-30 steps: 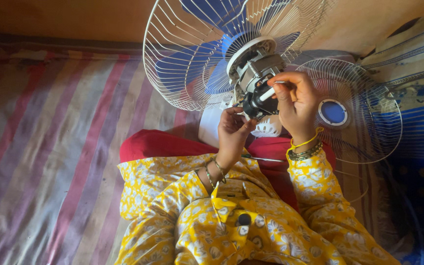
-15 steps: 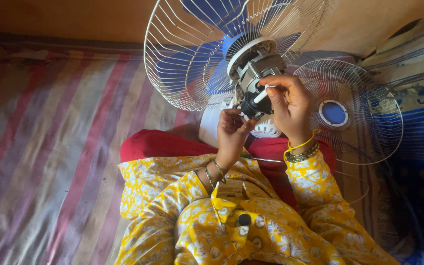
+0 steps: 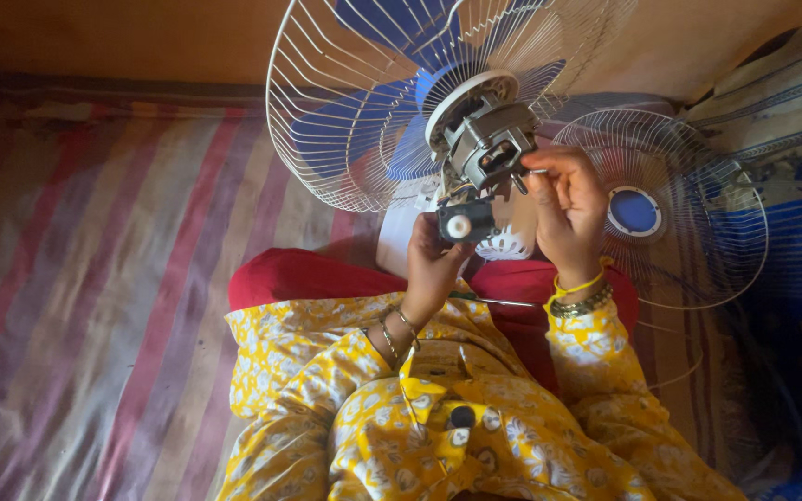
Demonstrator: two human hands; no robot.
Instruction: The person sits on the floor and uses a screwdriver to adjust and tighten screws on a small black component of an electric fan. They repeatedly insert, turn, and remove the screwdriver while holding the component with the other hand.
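Fingers of the left hand (image 3: 433,255) are wrapped around the small dark housing (image 3: 464,223) hanging under the fan motor (image 3: 486,147), while the right hand (image 3: 568,209) pinches a thin metal piece (image 3: 533,172) at the motor's side. Grey and bare, the motor sits behind the white wire guard (image 3: 355,102) with blue blades (image 3: 364,121), held up above the person's lap.

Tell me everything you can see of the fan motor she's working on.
The fan motor is a bare grey metal block with no cover, fixed to the white hub of the wire fan guard, blue blades behind. A dark box with a white knob hangs below. The left hand grips that box; the right hand touches the motor's side.
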